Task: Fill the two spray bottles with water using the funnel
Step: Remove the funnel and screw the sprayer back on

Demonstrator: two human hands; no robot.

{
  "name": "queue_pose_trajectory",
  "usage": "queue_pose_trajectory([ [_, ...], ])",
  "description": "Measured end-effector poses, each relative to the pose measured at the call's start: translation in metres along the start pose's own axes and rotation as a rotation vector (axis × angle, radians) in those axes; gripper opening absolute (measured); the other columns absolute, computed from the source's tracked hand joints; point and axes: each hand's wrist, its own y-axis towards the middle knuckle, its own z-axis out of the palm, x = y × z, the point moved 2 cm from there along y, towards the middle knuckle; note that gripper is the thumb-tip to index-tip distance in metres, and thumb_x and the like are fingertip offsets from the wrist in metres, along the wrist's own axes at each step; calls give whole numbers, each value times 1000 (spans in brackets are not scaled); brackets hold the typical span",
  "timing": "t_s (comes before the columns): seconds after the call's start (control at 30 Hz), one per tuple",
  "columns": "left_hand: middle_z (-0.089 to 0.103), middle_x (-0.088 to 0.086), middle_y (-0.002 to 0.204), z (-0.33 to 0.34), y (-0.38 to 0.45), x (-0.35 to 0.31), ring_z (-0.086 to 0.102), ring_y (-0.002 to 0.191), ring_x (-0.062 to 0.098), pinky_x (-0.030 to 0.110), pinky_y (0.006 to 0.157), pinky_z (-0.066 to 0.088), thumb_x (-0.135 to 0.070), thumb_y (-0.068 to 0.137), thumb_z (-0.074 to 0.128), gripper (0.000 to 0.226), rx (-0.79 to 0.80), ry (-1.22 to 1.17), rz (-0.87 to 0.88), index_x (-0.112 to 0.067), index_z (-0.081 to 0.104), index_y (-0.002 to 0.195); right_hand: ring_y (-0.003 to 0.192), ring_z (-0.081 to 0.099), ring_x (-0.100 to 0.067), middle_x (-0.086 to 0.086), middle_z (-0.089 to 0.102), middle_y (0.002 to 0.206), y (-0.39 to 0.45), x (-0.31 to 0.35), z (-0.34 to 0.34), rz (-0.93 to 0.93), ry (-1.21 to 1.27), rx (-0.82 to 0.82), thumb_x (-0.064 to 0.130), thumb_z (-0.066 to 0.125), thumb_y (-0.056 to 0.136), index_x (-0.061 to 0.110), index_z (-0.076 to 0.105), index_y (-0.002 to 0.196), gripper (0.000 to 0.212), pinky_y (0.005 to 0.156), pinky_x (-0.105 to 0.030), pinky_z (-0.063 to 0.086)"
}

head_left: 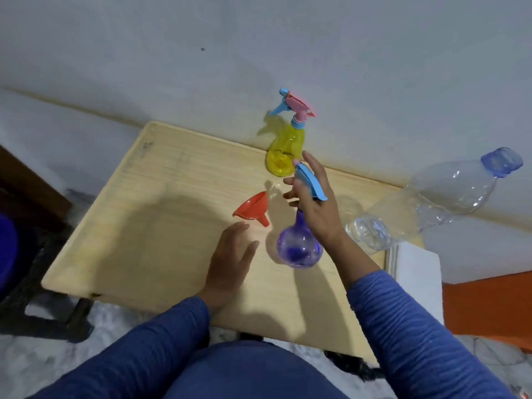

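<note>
Two spray bottles stand upright on the pale wooden surface [161, 214] in the head view, the only view: a translucent yellow plastic spray bottle [285, 151] with a pink-and-blue trigger head at the far edge by the wall, and a translucent purple round-bellied spray bottle [299, 246] nearer the person. The right hand [313, 203] has its grip closed around the purple bottle's blue trigger head and neck, from above. The left hand [230, 263] hovers open and empty over the surface, just left of the purple bottle's belly, apart from it. A small orange plastic funnel [252, 208] lies tipped on its side, spout pointing toward the purple bottle, just beyond the left fingertips. A large clear plastic water bottle [431, 203] with a blue cap leans at the surface's right edge. Likely next the head gets unscrewed; the left hand is nearer both belly and funnel.
</note>
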Motion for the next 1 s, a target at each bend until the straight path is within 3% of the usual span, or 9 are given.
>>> queue_pose_trajectory([
  [0.13,54,15,126,-24,8,18,53,112,30,38,93,44,-41,86,46,52,-201,207,-152,-5,50,124,87,69,-20,0,65,112,23,7,13,246,334,196,18,41,100,16,49,129,30,71,-36,57],
  [0.27,49,14,133,-49,12,49,48,120,32,48,97,37,-27,87,59,40,-342,515,-339,-6,52,121,74,68,-20,9,71,92,35,2,36,457,549,303,19,40,100,17,53,118,22,58,-27,56],
  [0.37,43,12,139,-54,5,61,38,130,29,49,105,28,-32,90,52,43,-341,664,-403,-9,48,126,79,68,-19,6,68,109,38,-12,53,517,486,337,20,45,98,17,57,116,21,65,-36,60],
  [0.43,43,10,140,-55,7,60,35,133,27,50,106,24,-33,90,52,44,-354,673,-429,-11,48,127,86,68,-33,-1,68,114,39,-20,62,542,420,313,20,49,95,15,59,114,22,71,-41,58],
  [0.53,42,8,141,-56,9,58,34,134,26,50,108,23,-36,89,49,45,-355,663,-463,-13,48,128,93,64,-49,-16,69,110,36,-25,71,556,344,288,22,51,92,15,61,112,23,56,-33,55],
  [0.6,42,7,142,-56,7,60,33,135,25,49,108,22,-37,89,46,46,-350,666,-471,-14,48,128,83,66,-48,-22,69,100,35,-25,71,564,320,284,23,51,91,15,62,110,23,47,-26,50],
  [0.73,43,7,141,-55,7,59,35,134,25,50,108,24,-40,87,42,49,-351,676,-474,-14,49,127,50,61,-18,-6,72,86,37,-21,66,460,206,270,20,51,91,12,66,106,22,43,-20,45],
  [0.87,43,7,141,-56,8,59,35,134,25,50,108,24,-40,86,41,50,-348,681,-475,-13,49,127,60,67,-19,-16,70,89,35,-21,64,491,275,287,18,52,93,12,66,105,20,45,-20,49],
  [1.0,43,8,141,-56,8,58,34,135,25,49,109,23,-38,88,44,48,-349,678,-479,-12,50,127,78,69,-30,1,72,108,34,-23,58,511,352,321,19,51,94,15,63,111,21,54,-27,53],
])
